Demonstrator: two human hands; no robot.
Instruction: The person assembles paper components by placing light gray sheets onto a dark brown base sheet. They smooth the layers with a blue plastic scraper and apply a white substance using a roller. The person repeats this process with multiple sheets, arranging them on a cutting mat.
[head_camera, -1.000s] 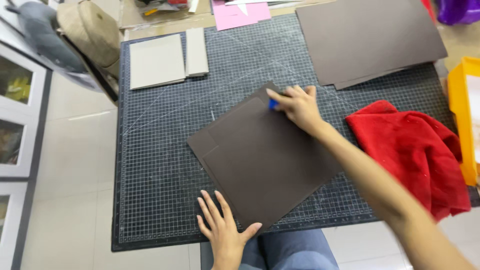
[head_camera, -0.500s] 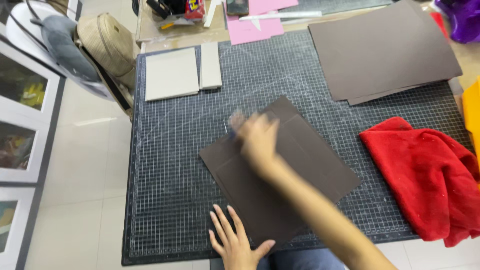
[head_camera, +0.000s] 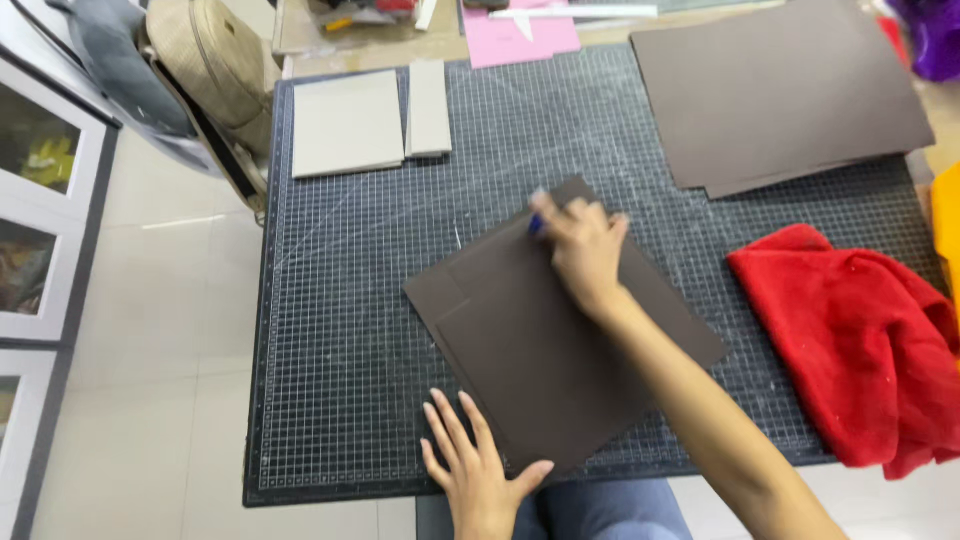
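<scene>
Right hand: our right hand (head_camera: 583, 248) pressed a small blue tool (head_camera: 537, 224) onto the brown sheet (head_camera: 560, 340), fingers curled shut around it
Left hand: our left hand (head_camera: 478, 468) lay flat, fingers spread open, holding nothing, on the sheet's near edge
Brown sheet: we saw it angled on the gridded cutting mat (head_camera: 340, 330) covering the desk
Nearby: a red cloth (head_camera: 860, 350) lay right of the sheet; grey boards (head_camera: 350, 122) lay at the far side

Pale tiled floor (head_camera: 140, 400) left of the worktop (head_camera: 320, 330), framed glass panels (head_camera: 40, 200) along the floor's far left edge, tan bag (head_camera: 215, 60) beside the worktop's upper-left corner, soft even light
</scene>
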